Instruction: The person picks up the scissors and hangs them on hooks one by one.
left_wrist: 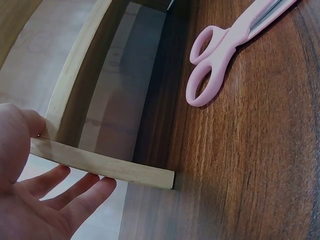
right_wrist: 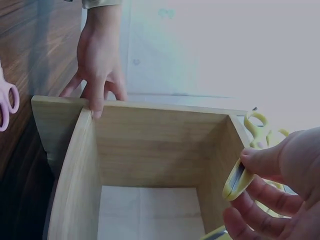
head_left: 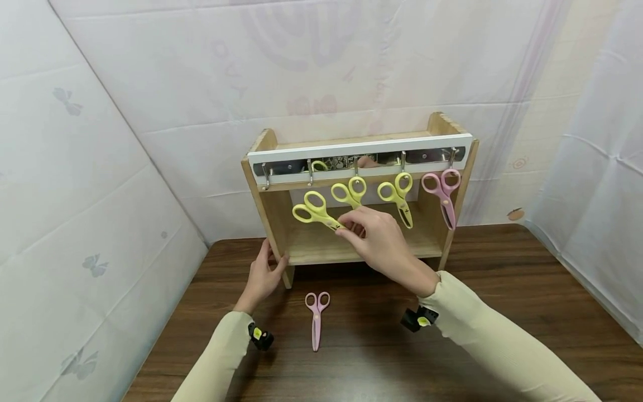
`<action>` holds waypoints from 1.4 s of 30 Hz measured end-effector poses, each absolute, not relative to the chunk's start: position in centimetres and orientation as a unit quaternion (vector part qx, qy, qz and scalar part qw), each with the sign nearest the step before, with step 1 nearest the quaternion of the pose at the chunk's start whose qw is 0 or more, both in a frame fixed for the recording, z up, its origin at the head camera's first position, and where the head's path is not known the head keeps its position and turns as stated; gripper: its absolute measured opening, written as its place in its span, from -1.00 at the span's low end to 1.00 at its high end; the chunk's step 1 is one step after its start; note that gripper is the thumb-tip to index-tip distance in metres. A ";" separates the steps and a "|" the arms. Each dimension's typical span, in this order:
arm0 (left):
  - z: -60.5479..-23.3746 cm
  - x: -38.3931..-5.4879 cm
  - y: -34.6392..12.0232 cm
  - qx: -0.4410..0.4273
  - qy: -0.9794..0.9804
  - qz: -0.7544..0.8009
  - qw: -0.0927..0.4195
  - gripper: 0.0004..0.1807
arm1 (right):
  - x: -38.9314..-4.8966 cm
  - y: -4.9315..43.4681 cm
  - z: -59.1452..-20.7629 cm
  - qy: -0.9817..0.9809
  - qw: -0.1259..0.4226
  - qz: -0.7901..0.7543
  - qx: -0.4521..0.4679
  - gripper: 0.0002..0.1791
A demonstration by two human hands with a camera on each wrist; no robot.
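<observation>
Yellow scissors (head_left: 320, 214): pinched handles-outward in right hand (head_left: 380, 239), presumably for clearance; wooden shelf (head_left: 321, 245): gripped at left by left hand (head_left: 263, 280), presumably for steadiness.

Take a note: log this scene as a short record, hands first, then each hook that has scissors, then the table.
right hand: pinches yellow scissors by the blades, loops up
left hand: grips wooden shelf by its left side
hook rail: five hooks, counted from left
third hook: yellow pair
fourth hook: another yellow pair
fifth hook: pink pair
table: pink scissors, loops toward shelf
</observation>
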State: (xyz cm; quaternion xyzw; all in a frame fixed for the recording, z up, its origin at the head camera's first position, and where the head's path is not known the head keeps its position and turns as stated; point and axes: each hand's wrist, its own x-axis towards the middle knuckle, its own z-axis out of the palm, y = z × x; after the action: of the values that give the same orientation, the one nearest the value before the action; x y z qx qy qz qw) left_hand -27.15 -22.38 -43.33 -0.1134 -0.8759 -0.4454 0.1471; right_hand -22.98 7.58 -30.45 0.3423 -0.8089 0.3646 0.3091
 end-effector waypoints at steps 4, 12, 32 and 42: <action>-43.4 -27.1 -22.4 -0.115 -0.876 -0.445 0.148 -0.35 | -23.2 6.8 -30.1 -0.810 0.312 0.368 0.335 -0.89; -43.4 -27.2 -22.4 -0.116 -0.875 -0.445 0.151 -0.35 | -23.5 5.8 -29.8 -0.819 0.305 0.371 0.314 -0.87; -43.5 -27.2 -22.4 -0.119 -0.873 -0.447 0.154 -0.35 | -23.3 5.8 -30.6 -0.837 0.282 0.372 0.287 -0.91; -43.4 -27.1 -22.4 -0.115 -0.875 -0.445 0.153 -0.34 | -23.1 5.3 -31.7 -0.849 0.270 0.377 0.253 -0.89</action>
State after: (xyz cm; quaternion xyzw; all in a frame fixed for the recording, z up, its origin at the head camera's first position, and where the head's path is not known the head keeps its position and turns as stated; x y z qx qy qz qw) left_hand -27.11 -22.36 -43.42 -0.1148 -0.8750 -0.4448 0.1529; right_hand -23.08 5.28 -31.74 0.2530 -0.8491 0.3770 0.2701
